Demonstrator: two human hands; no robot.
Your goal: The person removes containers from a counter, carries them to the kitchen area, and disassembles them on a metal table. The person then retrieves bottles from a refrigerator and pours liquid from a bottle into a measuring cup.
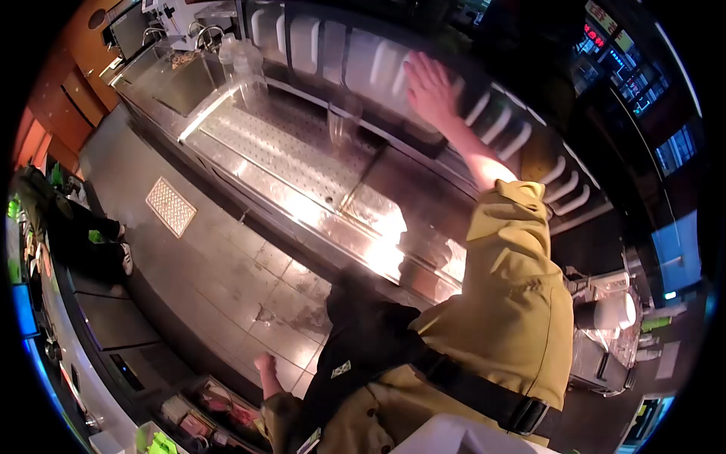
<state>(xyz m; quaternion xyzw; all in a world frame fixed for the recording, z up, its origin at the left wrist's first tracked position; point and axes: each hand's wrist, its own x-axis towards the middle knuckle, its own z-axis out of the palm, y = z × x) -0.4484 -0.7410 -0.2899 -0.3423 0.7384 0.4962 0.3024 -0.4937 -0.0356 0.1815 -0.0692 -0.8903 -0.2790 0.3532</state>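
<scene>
My right hand (pixel 432 89) reaches out over a row of clear containers with pale handles (pixel 384 66). Its fingers are stretched out and slightly apart, beside one of the handles; whether they touch it I cannot tell. Below that row, a tall clear cup (pixel 344 125) stands at the back of the perforated steel drainboard (pixel 272 144). Low by my body, my left hand (pixel 266 367) hangs over the floor with curled fingers, and nothing shows in it.
A steel sink (pixel 181 79) with taps lies at the counter's far left, near clear bottles (pixel 240 64). A person's legs and shoe (pixel 127 259) are at the opposite counter. The tiled floor has a drain grate (pixel 171 206). A white cup-like container (pixel 616 311) sits at right.
</scene>
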